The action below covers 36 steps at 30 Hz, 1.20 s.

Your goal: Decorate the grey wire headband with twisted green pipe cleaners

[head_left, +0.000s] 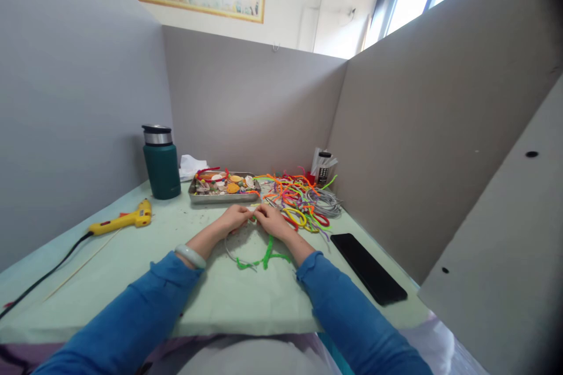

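Observation:
My left hand (235, 220) and my right hand (270, 220) meet above the middle of the table, thumbs and fingertips pinched close together. A bit of green pipe cleaner shows between the fingertips. From beneath the hands hangs a thin grey wire loop (227, 251), with fuzzy green pipe cleaner (267, 255) wound on its lower part and branching sideways. The fingers partly hide the upper part of this piece. Just behind the hands lies a tangled heap of coloured pipe cleaners (292, 190), with a coil of grey wire (325, 203) at its right.
A metal tray (224, 198) of shells and stones stands behind my hands. To the left are a green bottle (162, 167), a yellow glue gun (121, 221) with its cord, and a thin stick (83, 263). A black phone (368, 268) lies right. Grey partitions (255, 99) enclose the table.

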Available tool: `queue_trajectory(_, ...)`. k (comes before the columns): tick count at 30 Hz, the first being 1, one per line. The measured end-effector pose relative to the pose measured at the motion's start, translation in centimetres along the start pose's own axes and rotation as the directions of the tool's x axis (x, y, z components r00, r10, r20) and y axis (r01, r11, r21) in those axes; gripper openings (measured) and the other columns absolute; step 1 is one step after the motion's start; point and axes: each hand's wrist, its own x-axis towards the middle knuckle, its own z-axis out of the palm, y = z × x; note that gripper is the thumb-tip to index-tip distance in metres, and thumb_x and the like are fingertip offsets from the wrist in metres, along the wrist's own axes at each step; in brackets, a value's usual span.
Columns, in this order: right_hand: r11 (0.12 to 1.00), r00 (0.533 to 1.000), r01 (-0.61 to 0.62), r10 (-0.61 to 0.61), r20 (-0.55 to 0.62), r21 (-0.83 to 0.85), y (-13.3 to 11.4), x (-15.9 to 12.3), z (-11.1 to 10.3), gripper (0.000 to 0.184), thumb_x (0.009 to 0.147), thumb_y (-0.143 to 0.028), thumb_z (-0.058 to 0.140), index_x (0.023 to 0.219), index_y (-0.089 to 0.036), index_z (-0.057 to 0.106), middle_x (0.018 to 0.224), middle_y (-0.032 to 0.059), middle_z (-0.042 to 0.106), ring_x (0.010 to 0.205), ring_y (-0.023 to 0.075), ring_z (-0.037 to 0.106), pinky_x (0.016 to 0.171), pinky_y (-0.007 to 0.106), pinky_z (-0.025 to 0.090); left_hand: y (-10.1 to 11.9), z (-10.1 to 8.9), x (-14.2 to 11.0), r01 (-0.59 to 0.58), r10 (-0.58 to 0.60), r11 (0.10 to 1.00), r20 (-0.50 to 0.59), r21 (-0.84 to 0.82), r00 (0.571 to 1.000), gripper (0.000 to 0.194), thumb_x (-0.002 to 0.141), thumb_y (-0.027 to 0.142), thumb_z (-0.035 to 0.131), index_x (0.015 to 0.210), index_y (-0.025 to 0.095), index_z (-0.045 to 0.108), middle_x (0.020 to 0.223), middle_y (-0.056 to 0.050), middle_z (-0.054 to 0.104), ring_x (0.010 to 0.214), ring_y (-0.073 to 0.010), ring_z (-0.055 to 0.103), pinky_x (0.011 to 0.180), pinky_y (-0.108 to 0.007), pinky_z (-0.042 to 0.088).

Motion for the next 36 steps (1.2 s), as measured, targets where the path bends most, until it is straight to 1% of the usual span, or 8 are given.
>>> queue_trajectory(7, 1.000, 1.000, -0.011, 0.011, 0.002, 0.007, 0.0, 0.0, 0.0, 0.018, 0.083, -0.026, 0.045, 0.073, -0.018, 0.057, 0.064, -0.0013, 0.057, 0.059, 0.0109, 0.047, 0.055, 0.021, 0.033, 0.1, 0.0, 0.0, 0.022, -0.022, 1.000, -0.006, -0.002, 1.000, 0.035, 0.075, 0.049, 0.055, 0.062, 0.017, 0.047, 0.044, 0.008, 0.035, 0.029, -0.0041, 0.026, 0.033, -0.022, 0.017)
queue_trajectory(18, 1.000, 1.000, -0.011, 0.011, -0.002, 0.011, -0.1, 0.0, 0.0, 0.018, 0.083, -0.026, 0.045, 0.072, -0.017, 0.056, 0.063, -0.0012, 0.057, 0.058, 0.0107, 0.047, 0.055, 0.021, 0.032, 0.0, 0.0, 0.1, 0.011, -0.011, 0.998, 0.006, -0.056, 1.000, 0.038, 0.072, 0.052, 0.057, 0.063, 0.017, 0.047, 0.045, 0.008, 0.034, 0.030, -0.0039, 0.025, 0.033, -0.022, 0.016)
queue_trajectory(22, 0.999, 1.000, -0.019, 0.019, -0.002, 0.030, 0.2, 0.1, 0.1, 0.019, 0.083, -0.027, 0.045, 0.070, -0.017, 0.055, 0.061, -0.0016, 0.056, 0.057, 0.0104, 0.047, 0.054, 0.021, 0.033, 0.3, -0.1, -0.2, 0.019, -0.017, 0.996, 0.020, -0.090, 1.000, 0.037, 0.071, 0.052, 0.058, 0.064, 0.017, 0.048, 0.043, 0.009, 0.031, 0.030, -0.0040, 0.023, 0.033, -0.022, 0.015)
queue_trajectory(27, 0.998, 1.000, -0.016, 0.016, 0.001, 0.067, 0.5, 0.2, 0.2, 0.021, 0.083, -0.029, 0.045, 0.069, -0.017, 0.055, 0.060, -0.0018, 0.055, 0.057, 0.0103, 0.048, 0.055, 0.020, 0.034, 1.0, -0.1, -0.7, 0.039, -0.030, 0.986, 0.053, -0.165, 0.998, 0.035, 0.071, 0.050, 0.059, 0.065, 0.018, 0.047, 0.040, 0.011, 0.025, 0.031, -0.0044, 0.019, 0.033, -0.021, 0.016)
queue_trajectory(31, 0.996, 1.000, -0.030, 0.029, 0.011, 0.085, 0.7, 0.3, 0.2, 0.022, 0.083, -0.031, 0.046, 0.069, -0.017, 0.055, 0.059, -0.0019, 0.054, 0.056, 0.0102, 0.048, 0.054, 0.020, 0.034, 1.1, -0.1, -0.8, 0.062, -0.053, 0.979, 0.053, -0.192, 0.997, 0.036, 0.070, 0.051, 0.060, 0.066, 0.018, 0.047, 0.041, 0.011, 0.025, 0.032, -0.0042, 0.019, 0.033, -0.021, 0.015)
queue_trajectory(36, 0.994, 1.000, -0.030, 0.029, 0.005, 0.101, 0.7, 0.3, 0.3, 0.020, 0.084, -0.030, 0.046, 0.072, -0.017, 0.056, 0.059, -0.0021, 0.055, 0.056, 0.0099, 0.048, 0.053, 0.020, 0.035, 0.9, -0.1, -0.6, 0.050, -0.037, 0.979, 0.065, -0.198, 0.997, 0.036, 0.071, 0.051, 0.060, 0.067, 0.017, 0.048, 0.042, 0.010, 0.026, 0.032, -0.0042, 0.020, 0.033, -0.021, 0.016)
